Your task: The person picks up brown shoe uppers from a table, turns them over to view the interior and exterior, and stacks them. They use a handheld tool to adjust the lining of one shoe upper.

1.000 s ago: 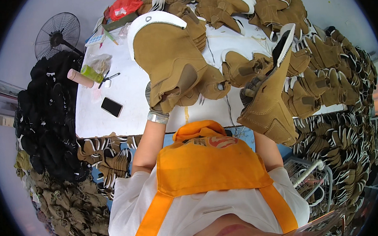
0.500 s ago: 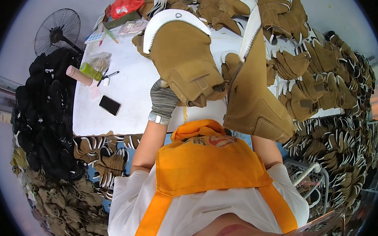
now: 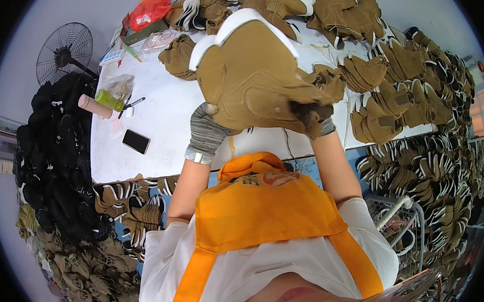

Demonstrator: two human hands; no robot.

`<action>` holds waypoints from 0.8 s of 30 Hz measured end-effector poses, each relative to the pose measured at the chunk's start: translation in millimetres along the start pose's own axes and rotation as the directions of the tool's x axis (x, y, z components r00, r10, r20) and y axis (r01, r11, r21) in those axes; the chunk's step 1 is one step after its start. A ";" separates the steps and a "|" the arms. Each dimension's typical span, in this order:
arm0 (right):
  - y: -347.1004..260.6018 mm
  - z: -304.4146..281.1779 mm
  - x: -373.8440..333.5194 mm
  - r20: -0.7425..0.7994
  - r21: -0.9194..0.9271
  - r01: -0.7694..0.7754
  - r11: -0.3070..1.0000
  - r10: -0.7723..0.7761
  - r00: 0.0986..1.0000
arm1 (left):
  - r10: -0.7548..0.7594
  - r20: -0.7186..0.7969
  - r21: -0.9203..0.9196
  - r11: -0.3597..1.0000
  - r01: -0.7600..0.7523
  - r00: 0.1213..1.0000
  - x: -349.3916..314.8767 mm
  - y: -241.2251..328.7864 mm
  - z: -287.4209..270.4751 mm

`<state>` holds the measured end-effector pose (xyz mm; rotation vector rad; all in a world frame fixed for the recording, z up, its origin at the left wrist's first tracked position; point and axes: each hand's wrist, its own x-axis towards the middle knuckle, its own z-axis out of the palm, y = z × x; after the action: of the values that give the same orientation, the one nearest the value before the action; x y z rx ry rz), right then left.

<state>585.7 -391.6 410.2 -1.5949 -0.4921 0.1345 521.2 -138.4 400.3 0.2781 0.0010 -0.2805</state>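
A brown suede boot upper (image 3: 243, 77) with a white scalloped edge is raised in front of me over the table. My left hand (image 3: 203, 130), in a grey knit glove, grips its lower left side, thumb on the face. At the lower right, by a dark opening, my gloved right hand (image 3: 327, 126) holds it from behind; most of that hand is hidden. The two white lobes suggest two uppers lying together, but I cannot tell for sure.
The white table (image 3: 163, 108) bears a phone (image 3: 136, 141), a pink cylinder (image 3: 94, 105), pens and a red bag (image 3: 150, 11). Brown uppers (image 3: 380, 116) are stacked at right and back. Black pieces (image 3: 56, 155) are heaped left beside a fan (image 3: 64, 52). A wire cart (image 3: 404, 224) stands near my right side.
My right hand has brought the second upper, earlier held apart at the right, leftward to the one in my left hand. A small brown piece at the back left is now uncovered.
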 end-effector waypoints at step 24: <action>-78.5 44.7 -11.6 0.132 0.564 -0.300 0.769 0.274 0.953 | 0.064 0.201 0.151 0.984 -0.096 0.977 -11.4 8.0 -29.3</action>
<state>540.5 -354.3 479.9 -1.0481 -0.1978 0.5078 513.6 -120.0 374.7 0.4080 -0.2280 -0.2269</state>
